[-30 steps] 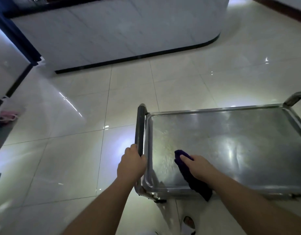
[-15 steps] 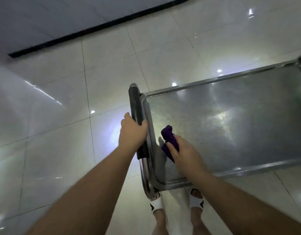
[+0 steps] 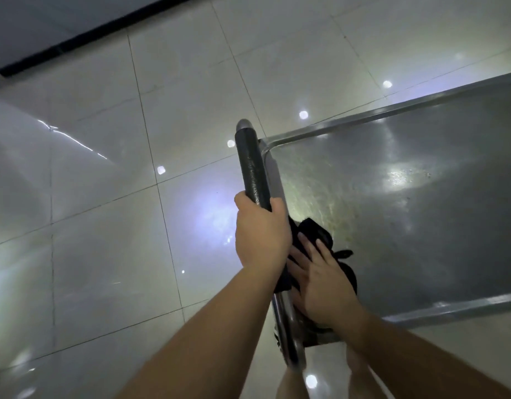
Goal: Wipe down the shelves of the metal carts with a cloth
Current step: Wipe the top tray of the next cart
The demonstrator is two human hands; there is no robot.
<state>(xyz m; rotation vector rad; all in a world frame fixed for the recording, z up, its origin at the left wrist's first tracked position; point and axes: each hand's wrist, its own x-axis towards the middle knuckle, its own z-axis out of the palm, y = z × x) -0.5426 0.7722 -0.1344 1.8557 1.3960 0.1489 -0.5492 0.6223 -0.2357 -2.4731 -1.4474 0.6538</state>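
— What is the person doing from where you stand?

— The left hand (image 3: 260, 234) is wrapped tight around the black handle (image 3: 253, 168) of the metal cart (image 3: 421, 116), fingers curled over the far side of the bar, thumb on the near side.

— And the other hand?

— The right hand (image 3: 323, 283) lies flat, fingers spread, palm down on a dark cloth (image 3: 320, 231). It presses the cloth rather than clutching it; the fingers are stretched out, not curled.

— Where is the cloth?

— On the top shelf (image 3: 406, 211), in the near corner just beside the handle. Part of it bunches past the fingertips, and a bit sticks out to the right of the hand.

— What does the shelf look like?

— Dull steel with a raised rim, streaked and glaring under the lights. The cart stands on a glossy tiled floor (image 3: 104, 197), and the person's bare legs show just below it.
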